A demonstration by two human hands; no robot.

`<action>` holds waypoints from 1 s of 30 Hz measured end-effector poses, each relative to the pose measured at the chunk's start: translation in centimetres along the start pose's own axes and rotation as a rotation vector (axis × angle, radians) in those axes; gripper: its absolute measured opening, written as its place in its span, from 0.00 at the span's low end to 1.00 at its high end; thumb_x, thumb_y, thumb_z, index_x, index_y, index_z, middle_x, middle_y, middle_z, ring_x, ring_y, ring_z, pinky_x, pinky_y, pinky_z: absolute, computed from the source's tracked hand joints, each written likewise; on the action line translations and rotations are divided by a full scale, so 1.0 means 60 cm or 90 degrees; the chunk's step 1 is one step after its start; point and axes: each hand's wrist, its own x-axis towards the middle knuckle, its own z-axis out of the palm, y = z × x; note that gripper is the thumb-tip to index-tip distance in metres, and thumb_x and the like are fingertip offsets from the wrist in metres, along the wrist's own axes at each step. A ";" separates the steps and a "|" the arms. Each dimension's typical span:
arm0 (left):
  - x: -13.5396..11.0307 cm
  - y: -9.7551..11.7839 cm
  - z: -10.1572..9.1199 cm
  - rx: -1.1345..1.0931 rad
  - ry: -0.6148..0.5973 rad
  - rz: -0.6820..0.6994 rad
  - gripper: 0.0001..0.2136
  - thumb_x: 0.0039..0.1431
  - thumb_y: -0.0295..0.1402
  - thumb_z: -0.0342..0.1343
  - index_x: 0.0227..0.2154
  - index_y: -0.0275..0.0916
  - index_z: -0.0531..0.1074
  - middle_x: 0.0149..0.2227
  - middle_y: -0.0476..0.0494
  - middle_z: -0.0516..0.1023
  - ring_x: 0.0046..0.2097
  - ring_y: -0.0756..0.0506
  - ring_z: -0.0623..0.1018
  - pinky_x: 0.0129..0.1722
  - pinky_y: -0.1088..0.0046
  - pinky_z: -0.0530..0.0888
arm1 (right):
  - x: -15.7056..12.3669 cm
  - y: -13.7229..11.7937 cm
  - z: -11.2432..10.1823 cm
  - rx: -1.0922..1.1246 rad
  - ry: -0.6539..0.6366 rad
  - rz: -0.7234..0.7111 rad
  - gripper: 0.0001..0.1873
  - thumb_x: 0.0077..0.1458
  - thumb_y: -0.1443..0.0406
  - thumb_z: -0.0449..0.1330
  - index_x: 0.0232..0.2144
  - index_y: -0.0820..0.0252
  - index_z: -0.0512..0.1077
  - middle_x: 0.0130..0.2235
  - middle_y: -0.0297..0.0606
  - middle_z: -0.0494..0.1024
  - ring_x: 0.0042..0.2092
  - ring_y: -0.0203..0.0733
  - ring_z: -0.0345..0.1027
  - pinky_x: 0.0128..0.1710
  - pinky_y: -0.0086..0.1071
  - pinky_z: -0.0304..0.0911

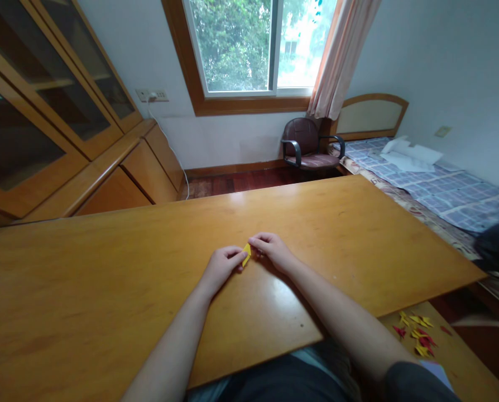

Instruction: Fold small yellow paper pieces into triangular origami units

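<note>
A small folded piece of yellow paper is pinched between both my hands just above the wooden table. My left hand has its fingers curled on the paper's lower left side. My right hand grips its upper right end with bent fingers. Most of the paper is hidden by my fingertips.
Several small yellow and red folded paper pieces lie on a lower wooden surface at the right. A bed runs along the right wall, an office chair stands under the window, and wooden cabinets line the left.
</note>
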 end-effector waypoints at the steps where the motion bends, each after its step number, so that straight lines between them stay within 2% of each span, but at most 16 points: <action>1: 0.001 -0.003 0.000 -0.018 0.008 -0.009 0.15 0.51 0.44 0.58 0.26 0.34 0.77 0.22 0.47 0.74 0.25 0.49 0.72 0.28 0.75 0.67 | 0.000 0.000 0.000 0.008 -0.004 0.006 0.18 0.49 0.53 0.65 0.25 0.63 0.73 0.23 0.31 0.71 0.24 0.31 0.60 0.26 0.28 0.54; 7: 0.004 -0.010 -0.002 -0.062 0.032 -0.024 0.17 0.51 0.46 0.59 0.28 0.34 0.77 0.22 0.47 0.74 0.25 0.49 0.73 0.28 0.75 0.68 | 0.001 0.004 -0.005 -0.047 -0.028 0.016 0.17 0.47 0.54 0.67 0.31 0.64 0.76 0.25 0.32 0.73 0.27 0.33 0.62 0.28 0.28 0.55; 23: 0.000 -0.001 0.003 0.045 0.008 0.031 0.16 0.53 0.44 0.57 0.28 0.35 0.78 0.21 0.48 0.74 0.26 0.49 0.72 0.29 0.76 0.66 | 0.001 0.004 -0.003 -0.036 -0.004 0.009 0.15 0.46 0.55 0.66 0.27 0.62 0.74 0.23 0.29 0.70 0.25 0.32 0.59 0.25 0.27 0.52; 30: 0.000 -0.002 0.003 0.040 0.007 0.032 0.15 0.54 0.45 0.57 0.28 0.35 0.77 0.22 0.48 0.74 0.26 0.49 0.72 0.28 0.76 0.67 | -0.001 0.002 -0.002 -0.053 0.005 0.000 0.15 0.46 0.55 0.66 0.27 0.62 0.74 0.22 0.30 0.70 0.25 0.32 0.59 0.25 0.27 0.53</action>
